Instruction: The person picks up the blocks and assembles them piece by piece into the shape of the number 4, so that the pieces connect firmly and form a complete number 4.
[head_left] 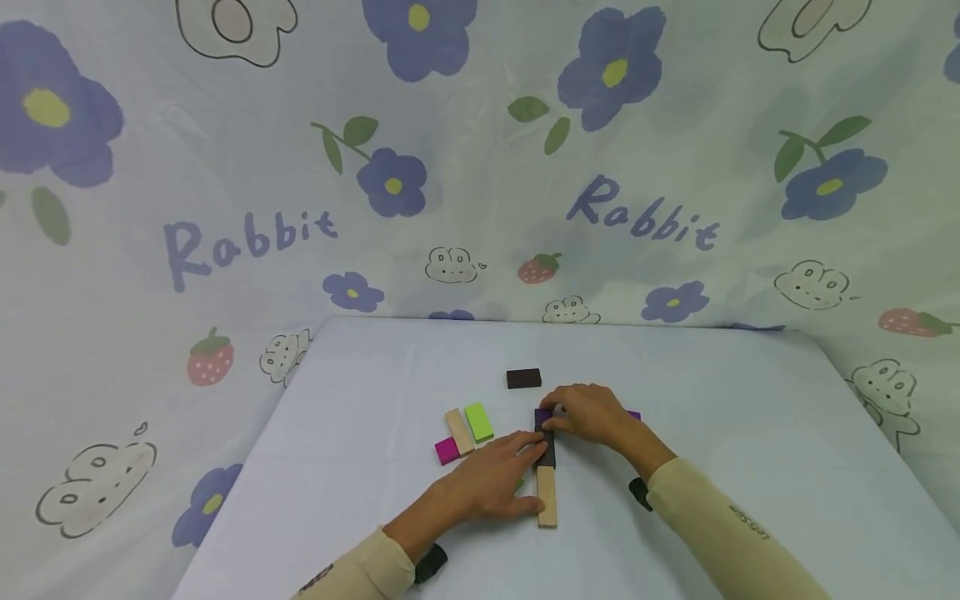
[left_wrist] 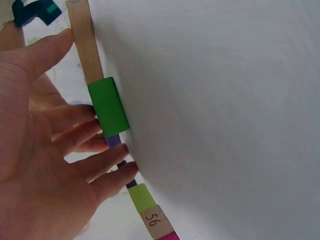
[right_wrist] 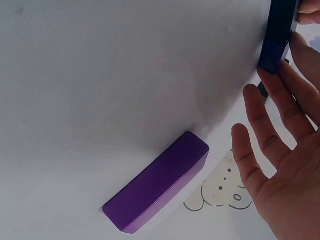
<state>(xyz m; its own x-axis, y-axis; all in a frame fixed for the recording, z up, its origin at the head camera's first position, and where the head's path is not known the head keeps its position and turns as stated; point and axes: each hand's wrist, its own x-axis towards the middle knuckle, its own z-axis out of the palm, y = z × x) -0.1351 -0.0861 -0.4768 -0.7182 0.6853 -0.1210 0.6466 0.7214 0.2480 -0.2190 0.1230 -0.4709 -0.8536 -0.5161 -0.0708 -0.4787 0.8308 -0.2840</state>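
White table, variously coloured blocks

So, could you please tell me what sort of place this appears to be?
Probably an indoor tabletop workspace, perhaps curtained off: there is a white table, a flower-printed cloth hanging behind it, and small coloured blocks laid out on the table.

Two hands and nine blocks at one table: two wooden blocks, two purple blocks, two green blocks, one pink block, one brown block, one black block.
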